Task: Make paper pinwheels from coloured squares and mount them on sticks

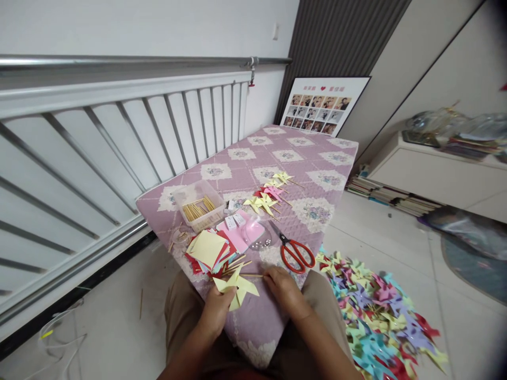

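My left hand [216, 311] holds a yellow paper pinwheel [236, 287] at the near edge of a pink quilted mattress [301, 158]. My right hand [283, 290] pinches a thin wooden stick [253, 275] that points at the pinwheel's centre. A stack of yellow, red and blue paper squares [208, 250] lies just beyond the pinwheel. More loose sticks [237, 262] rest beside the stack.
Red-handled scissors [295, 253] lie right of my hands. A clear box of sticks [200, 208] and finished pinwheels [269, 195] sit farther back. A heap of coloured pinwheels [376, 316] covers the floor at right. A white railing [119, 137] runs along the left.
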A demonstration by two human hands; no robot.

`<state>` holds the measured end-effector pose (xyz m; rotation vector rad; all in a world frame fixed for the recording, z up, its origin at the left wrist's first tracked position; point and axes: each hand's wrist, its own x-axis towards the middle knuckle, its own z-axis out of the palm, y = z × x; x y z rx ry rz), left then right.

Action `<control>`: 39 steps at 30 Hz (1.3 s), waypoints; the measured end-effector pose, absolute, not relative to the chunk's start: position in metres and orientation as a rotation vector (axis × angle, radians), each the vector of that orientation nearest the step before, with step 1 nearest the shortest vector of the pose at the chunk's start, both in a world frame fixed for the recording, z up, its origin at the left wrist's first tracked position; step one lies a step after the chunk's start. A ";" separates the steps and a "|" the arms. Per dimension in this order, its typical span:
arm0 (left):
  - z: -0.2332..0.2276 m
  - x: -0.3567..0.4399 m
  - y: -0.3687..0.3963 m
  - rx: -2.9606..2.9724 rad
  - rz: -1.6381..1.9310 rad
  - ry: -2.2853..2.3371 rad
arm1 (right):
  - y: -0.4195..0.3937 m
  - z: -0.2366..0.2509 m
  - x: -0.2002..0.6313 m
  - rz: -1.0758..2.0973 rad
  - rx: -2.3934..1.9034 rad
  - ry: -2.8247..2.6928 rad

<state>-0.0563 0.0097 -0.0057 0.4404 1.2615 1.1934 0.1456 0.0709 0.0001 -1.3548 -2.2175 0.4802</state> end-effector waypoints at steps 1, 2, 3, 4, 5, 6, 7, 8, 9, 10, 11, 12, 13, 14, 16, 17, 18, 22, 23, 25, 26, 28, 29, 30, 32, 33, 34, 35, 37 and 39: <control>-0.004 -0.057 0.009 0.495 1.186 1.288 | 0.068 0.004 0.150 0.539 -1.361 -2.196; -0.001 -0.058 0.008 0.548 1.187 1.303 | 0.066 0.007 0.154 0.608 -1.374 -2.151; 0.004 -0.059 0.008 0.589 1.192 1.312 | 0.063 0.010 0.157 0.683 -1.392 -2.077; 0.010 -0.060 0.008 0.614 1.191 1.318 | 0.061 0.014 0.160 0.757 -1.413 -1.979; 0.016 -0.060 0.009 0.632 1.195 1.315 | 0.058 0.017 0.162 0.828 -1.429 -1.865; 0.022 -0.060 0.010 0.649 1.205 1.305 | 0.056 0.021 0.164 0.887 -1.438 -1.758; 0.028 -0.060 0.011 0.665 1.218 1.289 | 0.054 0.026 0.166 0.936 -1.438 -1.673; 0.032 -0.060 0.012 0.676 1.234 1.271 | 0.052 0.033 0.166 0.986 -1.428 -1.614; 0.035 -0.059 0.013 0.680 1.242 1.252 | 0.050 0.040 0.166 1.037 -1.411 -1.578; 0.037 -0.058 0.013 0.679 1.237 1.234 | 0.049 0.047 0.165 1.073 -1.396 -1.562; 0.038 -0.057 0.013 0.673 1.219 1.221 | 0.047 0.055 0.164 1.125 -1.381 -1.533; 0.038 -0.055 0.012 0.668 1.187 1.214 | 0.046 0.063 0.163 1.173 -1.370 -1.496; 0.037 -0.054 0.011 0.664 1.154 1.212 | 0.045 0.070 0.161 1.212 -1.364 -1.450; 0.035 -0.053 0.010 0.660 1.125 1.214 | 0.044 0.076 0.160 1.245 -1.359 -1.403; 0.034 -0.052 0.007 0.654 1.103 1.223 | 0.043 0.083 0.156 1.297 -1.350 -1.328; 0.033 -0.052 0.006 0.653 1.106 1.228 | 0.042 0.084 0.154 1.323 -1.343 -1.296; 0.033 -0.051 0.005 0.655 1.106 1.231 | 0.042 0.084 0.153 1.349 -1.332 -1.263; 0.036 -0.050 0.004 0.668 1.101 1.228 | 0.041 0.074 0.146 1.437 -1.259 -1.071; 0.037 -0.049 0.004 0.668 1.106 1.224 | 0.041 0.071 0.144 1.455 -1.239 -1.024; 0.039 -0.047 0.003 0.673 1.116 1.217 | 0.039 0.064 0.141 1.490 -1.204 -0.956; 0.041 -0.047 0.002 0.673 1.117 1.215 | 0.038 0.062 0.139 1.505 -1.186 -0.935; 0.044 -0.045 0.001 0.664 1.115 1.214 | 0.037 0.058 0.136 1.530 -1.151 -0.908; 0.045 -0.045 0.001 0.659 1.109 1.209 | 0.036 0.057 0.134 1.538 -1.137 -0.901; 0.046 -0.044 0.000 0.656 1.103 1.204 | 0.035 0.057 0.133 1.543 -1.129 -0.896; 0.046 -0.044 -0.001 0.648 1.103 1.204 | 0.034 0.057 0.130 1.547 -1.134 -0.899; 0.045 -0.043 -0.001 0.643 1.105 1.206 | 0.033 0.057 0.129 1.539 -1.144 -0.906; 0.044 -0.043 -0.002 0.638 1.106 1.206 | 0.033 0.058 0.128 1.522 -1.155 -0.915; 0.043 -0.042 -0.002 0.629 1.110 1.204 | 0.034 0.058 0.127 1.496 -1.165 -0.924; 0.042 -0.042 -0.002 0.599 1.125 1.179 | 0.035 0.059 0.128 1.434 -1.181 -0.944; 0.043 -0.044 0.000 0.544 1.156 1.133 | 0.038 0.060 0.131 1.380 -1.197 -0.952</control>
